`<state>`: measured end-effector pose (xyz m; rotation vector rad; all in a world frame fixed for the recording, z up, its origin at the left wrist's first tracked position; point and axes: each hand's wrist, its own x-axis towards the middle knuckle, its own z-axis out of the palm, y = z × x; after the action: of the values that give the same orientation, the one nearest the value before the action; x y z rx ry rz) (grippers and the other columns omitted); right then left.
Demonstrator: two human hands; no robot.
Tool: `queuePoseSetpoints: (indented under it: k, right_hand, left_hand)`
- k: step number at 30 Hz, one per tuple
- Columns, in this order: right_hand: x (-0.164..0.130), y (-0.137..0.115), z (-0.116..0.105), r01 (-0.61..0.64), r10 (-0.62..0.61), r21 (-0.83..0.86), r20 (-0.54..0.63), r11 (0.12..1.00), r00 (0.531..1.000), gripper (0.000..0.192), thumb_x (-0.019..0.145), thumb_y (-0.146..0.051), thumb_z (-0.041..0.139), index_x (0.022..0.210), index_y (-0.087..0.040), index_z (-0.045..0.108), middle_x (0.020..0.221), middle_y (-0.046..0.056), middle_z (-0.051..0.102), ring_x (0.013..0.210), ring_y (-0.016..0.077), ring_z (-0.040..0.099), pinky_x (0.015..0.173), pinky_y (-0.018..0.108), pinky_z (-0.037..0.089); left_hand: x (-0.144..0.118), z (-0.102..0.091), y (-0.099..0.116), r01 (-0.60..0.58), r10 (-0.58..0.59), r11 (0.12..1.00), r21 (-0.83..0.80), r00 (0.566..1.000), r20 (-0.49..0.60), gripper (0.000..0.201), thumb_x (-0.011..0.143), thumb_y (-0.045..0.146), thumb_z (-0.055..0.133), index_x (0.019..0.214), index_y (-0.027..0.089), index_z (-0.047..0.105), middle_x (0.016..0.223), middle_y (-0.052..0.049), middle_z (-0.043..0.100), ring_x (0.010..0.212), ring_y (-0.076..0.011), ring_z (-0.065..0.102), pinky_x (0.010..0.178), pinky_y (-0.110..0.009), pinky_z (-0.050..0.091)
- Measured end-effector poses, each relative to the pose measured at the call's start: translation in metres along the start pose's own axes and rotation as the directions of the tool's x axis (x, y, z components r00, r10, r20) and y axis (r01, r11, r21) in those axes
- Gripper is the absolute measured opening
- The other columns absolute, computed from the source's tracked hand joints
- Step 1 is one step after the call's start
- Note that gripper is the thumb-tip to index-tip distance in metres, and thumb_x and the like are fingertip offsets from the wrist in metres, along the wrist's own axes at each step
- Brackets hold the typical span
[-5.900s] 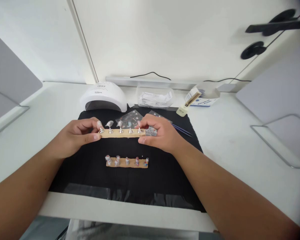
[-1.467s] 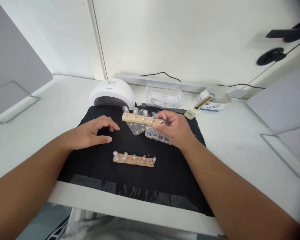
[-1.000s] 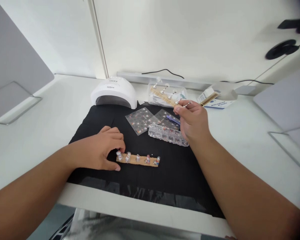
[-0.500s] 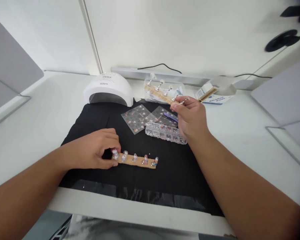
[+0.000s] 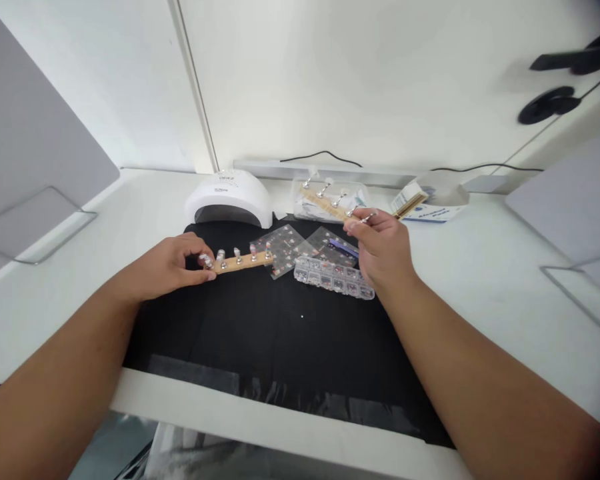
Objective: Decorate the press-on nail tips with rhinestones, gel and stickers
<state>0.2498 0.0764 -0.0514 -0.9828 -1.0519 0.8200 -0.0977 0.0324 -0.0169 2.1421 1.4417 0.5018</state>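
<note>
My left hand (image 5: 167,268) grips one end of a wooden strip (image 5: 245,261) that carries several decorated nail tips on small stands; the strip is lifted above the black mat (image 5: 260,333). My right hand (image 5: 383,250) holds a second wooden strip (image 5: 325,203) by its right end, raised and slanting toward the back over a clear plastic tub. That strip carries several metal stands with pale nail tips. Just below my right hand lies a clear compartment box (image 5: 333,277) of small decorations.
A white nail lamp (image 5: 230,197) stands at the mat's back left. Clear sticker sheets (image 5: 285,243) lie beside the compartment box. A clear tub (image 5: 330,193) of papers and a small carton (image 5: 420,200) sit by the wall. Grey dividers stand at far left and right.
My left hand has picked the lower strip off the mat and lifted it toward the back. My right hand keeps its strip raised near the clear tub.
</note>
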Motion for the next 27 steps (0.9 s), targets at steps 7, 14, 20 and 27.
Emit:
queuePoseSetpoints:
  k: [7, 14, 20, 27]
  right_hand:
    - [-0.004, 0.004, 0.0, -0.006, 0.011, -0.055, 0.095, 0.998, 0.995, 0.026, 0.062, -0.036, 0.077, 0.083, -0.023, 0.068, 0.071, -0.003, 0.06, 0.065, 0.0145, 0.056, 0.069, 0.034, 0.048]
    - [-0.005, 0.001, 0.003, -0.015, 0.02, -0.044, 0.11, 0.999, 0.994, 0.031, 0.063, -0.039, 0.077, 0.087, -0.022, 0.069, 0.074, -0.003, 0.062, 0.069, 0.0143, 0.056, 0.073, 0.033, 0.047]
    - [-0.003, -0.001, 0.004, -0.035, 0.038, -0.027, 0.133, 0.999, 0.99, 0.033, 0.063, -0.04, 0.078, 0.087, -0.02, 0.07, 0.07, -0.003, 0.061, 0.067, 0.0137, 0.054, 0.07, 0.032, 0.046]
    - [-0.002, -0.002, 0.005, -0.036, 0.041, -0.034, 0.146, 0.999, 0.988, 0.034, 0.063, -0.042, 0.076, 0.088, -0.019, 0.07, 0.07, -0.003, 0.059, 0.065, 0.0135, 0.052, 0.068, 0.031, 0.045]
  left_hand:
    - [0.006, 0.004, -0.017, 0.243, -0.229, 0.969, 0.048, 0.952, -0.201, 0.04, 0.069, 0.054, 0.071, 0.091, 0.02, 0.071, 0.093, -0.004, 0.069, 0.084, -0.0231, 0.065, 0.073, -0.032, 0.049]
    - [0.011, 0.006, -0.017, 0.363, -0.306, 0.914, 0.182, 0.91, -0.279, 0.038, 0.074, 0.054, 0.065, 0.09, 0.021, 0.073, 0.085, -0.004, 0.073, 0.084, -0.026, 0.066, 0.069, -0.031, 0.046]
    - [0.018, 0.012, -0.011, 0.446, -0.363, 0.849, 0.283, 0.882, -0.301, 0.036, 0.084, 0.05, 0.066, 0.093, 0.016, 0.07, 0.09, -0.007, 0.072, 0.086, -0.0241, 0.066, 0.078, -0.035, 0.051]
    - [0.03, 0.015, -0.005, 0.596, -0.5, 0.745, 0.301, 0.797, -0.339, 0.034, 0.096, 0.039, 0.06, 0.119, 0.014, 0.062, 0.12, -0.009, 0.065, 0.105, -0.0234, 0.065, 0.09, -0.044, 0.056]
